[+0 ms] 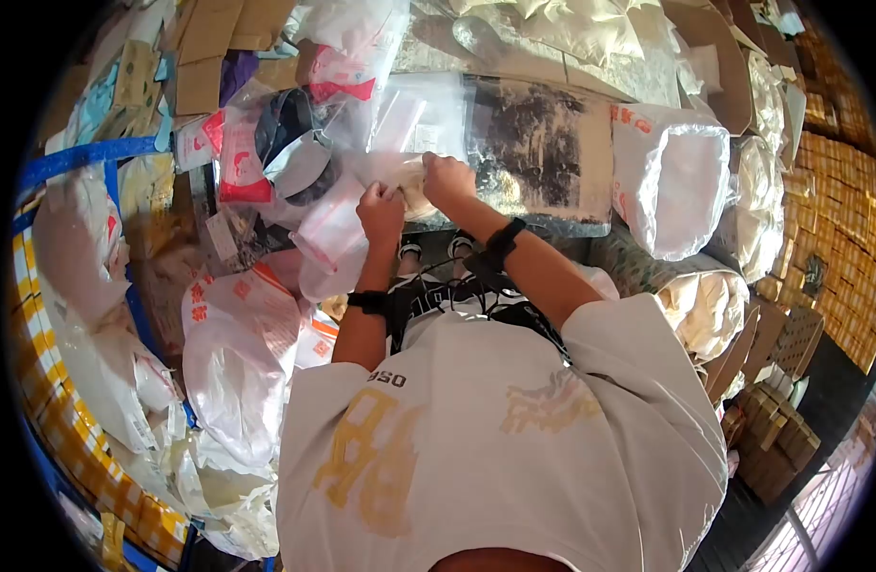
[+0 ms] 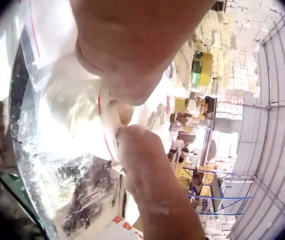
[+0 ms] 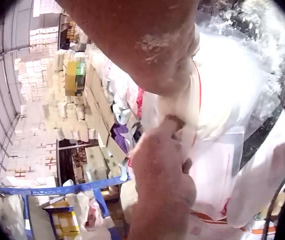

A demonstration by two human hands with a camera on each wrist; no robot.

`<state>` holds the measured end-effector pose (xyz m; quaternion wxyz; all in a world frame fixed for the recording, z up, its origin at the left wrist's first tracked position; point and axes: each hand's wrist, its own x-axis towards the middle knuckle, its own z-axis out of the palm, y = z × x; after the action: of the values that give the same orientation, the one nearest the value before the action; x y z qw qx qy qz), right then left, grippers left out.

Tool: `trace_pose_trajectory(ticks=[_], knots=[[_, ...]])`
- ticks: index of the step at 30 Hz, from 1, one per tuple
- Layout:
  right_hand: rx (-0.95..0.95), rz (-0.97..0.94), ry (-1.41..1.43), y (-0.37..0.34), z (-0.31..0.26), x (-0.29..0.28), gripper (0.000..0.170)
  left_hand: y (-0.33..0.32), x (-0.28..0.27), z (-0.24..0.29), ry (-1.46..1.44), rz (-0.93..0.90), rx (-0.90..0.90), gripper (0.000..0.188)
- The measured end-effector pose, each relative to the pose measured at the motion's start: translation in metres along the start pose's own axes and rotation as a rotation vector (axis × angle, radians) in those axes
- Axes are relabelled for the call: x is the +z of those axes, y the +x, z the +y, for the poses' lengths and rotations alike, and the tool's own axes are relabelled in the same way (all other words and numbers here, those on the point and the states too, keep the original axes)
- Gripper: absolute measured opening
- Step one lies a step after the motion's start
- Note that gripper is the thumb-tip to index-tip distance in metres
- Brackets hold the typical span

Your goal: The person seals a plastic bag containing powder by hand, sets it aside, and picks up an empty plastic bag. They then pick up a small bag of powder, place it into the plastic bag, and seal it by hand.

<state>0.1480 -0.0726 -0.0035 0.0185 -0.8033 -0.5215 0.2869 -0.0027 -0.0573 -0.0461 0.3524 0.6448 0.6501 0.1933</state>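
Both hands are at the top of a clear zip-lock bag (image 2: 72,115) with a red line along its mouth and pale contents inside. My left hand (image 1: 381,212) pinches the bag's edge, its fingers curled at the plastic. Close beside it, my right hand (image 1: 449,181) grips the same edge, knuckles up. In the right wrist view the bag's red line runs just past the fingers, and the bag body hangs toward the powder-dusted dark surface (image 1: 524,143). More flat zip-lock bags (image 1: 331,229) lie left of the left hand.
An open white sack (image 1: 672,181) stands to the right of the dusted surface. At the left are a large plastic bag (image 1: 233,362) and a blue metal rail (image 1: 85,160). Cardboard boxes (image 1: 207,76) sit at the back left. Stacked yellow-taped cartons (image 1: 829,219) line the right.
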Motion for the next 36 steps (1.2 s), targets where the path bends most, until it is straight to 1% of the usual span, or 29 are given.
trace_pose_trajectory(ticks=[2,5,6,8,9,12,13,16,18,19,20,21,23,24,27,28,31,32,35,36], knots=[[0.023,-0.010,-0.030,-0.001,-0.004,-0.001,0.020,-0.004,-0.016,0.016,-0.064,-0.047,0.042,0.023],[0.053,0.011,-0.025,0.004,-0.009,0.009,0.018,-0.005,-0.014,0.017,0.061,0.018,0.108,0.025],[0.072,0.020,-0.043,0.009,-0.008,0.011,0.017,-0.003,-0.014,0.016,0.101,0.013,0.064,0.015],[0.100,0.015,-0.057,0.016,0.000,0.013,0.018,0.002,-0.013,0.012,0.165,0.022,0.031,0.009],[0.107,-0.001,-0.049,0.016,0.003,0.008,0.018,0.003,-0.015,0.012,0.199,0.025,0.011,0.008],[0.120,-0.017,-0.024,0.019,0.003,0.004,0.019,0.013,-0.010,0.004,0.346,-0.042,-0.053,0.018],[0.128,-0.021,-0.016,0.019,0.004,0.004,0.019,0.013,-0.009,0.002,0.333,-0.017,-0.050,0.016],[0.018,-0.006,0.040,0.014,0.003,0.000,0.021,0.013,-0.013,-0.003,0.265,0.031,-0.021,0.010],[-0.144,-0.027,0.130,0.008,0.007,-0.013,0.022,0.015,-0.022,-0.005,0.177,0.036,0.023,0.010],[-0.221,-0.039,0.174,0.002,0.006,-0.022,0.023,0.016,-0.026,-0.001,0.121,-0.001,0.007,0.014],[-0.165,-0.039,0.200,-0.004,0.003,-0.031,0.023,0.014,-0.030,0.003,0.066,-0.040,-0.014,0.019],[-0.141,-0.045,0.154,-0.004,0.005,-0.029,0.023,0.011,-0.031,0.004,0.011,-0.081,-0.035,0.024],[-0.103,-0.050,0.059,0.005,0.008,-0.023,0.023,0.003,-0.020,0.002,-0.059,-0.045,-0.024,0.031],[-0.072,0.005,0.060,0.006,0.010,-0.018,0.022,0.001,-0.019,0.006,-0.093,-0.023,-0.017,0.035],[0.064,-0.010,0.016,0.015,0.015,-0.005,0.024,-0.003,-0.021,0.017,0.101,-0.111,-0.208,0.043],[0.104,0.001,0.038,0.016,0.015,-0.002,0.021,-0.002,-0.020,0.019,0.149,-0.123,-0.194,0.036],[0.187,0.035,0.131,0.017,0.021,0.003,0.020,0.004,-0.012,0.027,0.279,-0.095,-0.172,0.031],[0.154,0.038,0.128,0.020,0.028,0.008,0.018,0.007,-0.007,0.024,0.284,-0.080,-0.162,0.029],[0.118,0.096,0.080,0.020,0.024,0.003,0.016,0.011,0.005,0.016,0.270,-0.018,-0.112,0.025],[0.100,0.102,0.111,0.020,0.026,0.003,0.016,0.012,0.005,0.016,0.249,0.014,-0.088,0.024]])
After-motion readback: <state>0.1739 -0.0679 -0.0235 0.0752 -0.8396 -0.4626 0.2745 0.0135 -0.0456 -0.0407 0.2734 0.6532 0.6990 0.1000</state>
